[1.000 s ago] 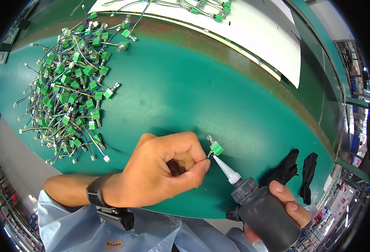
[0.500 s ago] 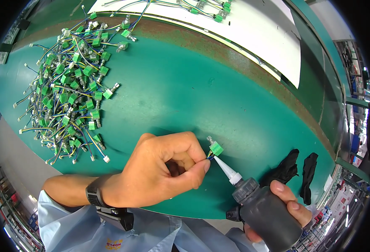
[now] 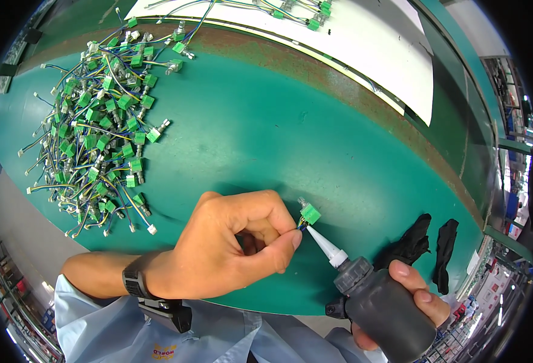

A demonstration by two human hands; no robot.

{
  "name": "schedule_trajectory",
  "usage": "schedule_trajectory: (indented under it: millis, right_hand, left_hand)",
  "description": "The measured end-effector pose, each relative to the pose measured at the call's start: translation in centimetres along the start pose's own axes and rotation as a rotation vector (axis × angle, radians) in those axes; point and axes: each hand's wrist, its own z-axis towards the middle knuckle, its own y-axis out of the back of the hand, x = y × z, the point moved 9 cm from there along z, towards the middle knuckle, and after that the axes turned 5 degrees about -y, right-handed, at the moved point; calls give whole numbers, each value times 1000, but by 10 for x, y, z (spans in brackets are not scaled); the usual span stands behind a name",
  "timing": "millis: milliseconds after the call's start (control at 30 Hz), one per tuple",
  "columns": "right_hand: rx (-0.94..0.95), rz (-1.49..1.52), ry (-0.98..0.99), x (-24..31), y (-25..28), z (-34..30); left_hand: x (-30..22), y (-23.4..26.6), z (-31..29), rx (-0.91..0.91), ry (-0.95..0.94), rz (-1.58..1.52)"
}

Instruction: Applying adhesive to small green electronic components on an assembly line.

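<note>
Between thumb and forefinger, my left hand (image 3: 242, 239) pinches the wires of a small green potentiometer (image 3: 310, 213). Its metal shaft points up and away from me, and most of its wire lead is hidden in the hand. My right hand (image 3: 420, 296) is wrapped round a black squeeze bottle (image 3: 387, 314), held tilted. The white tapered nozzle (image 3: 325, 245) of the bottle reaches up to the potentiometer's wire side, its tip touching or almost touching there. Whether anything flows from the tip I cannot tell.
A big heap of wired green potentiometers (image 3: 106, 121) covers the left of the green table (image 3: 230, 145). More of them (image 3: 313, 24) lie on a white sheet (image 3: 375, 54) beyond the rusty-brown edge strip (image 3: 339, 91). Black cloth pieces (image 3: 445, 254) rest at the right.
Almost nothing differs. Both hands, the potentiometer and the bottle nozzle stay in nearly the same place, with only a very slight shift of the view.
</note>
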Motion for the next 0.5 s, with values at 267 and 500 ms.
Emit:
schedule_trajectory:
  millis: [267,500]
  right_hand:
    - [-149,-176,326,31,-7,18]
    - [-277,-332,608,55,-18,26]
  left_hand:
    - [0,-2,1,4,-13,-14]
    - [0,-3,1,8,-14,-28]
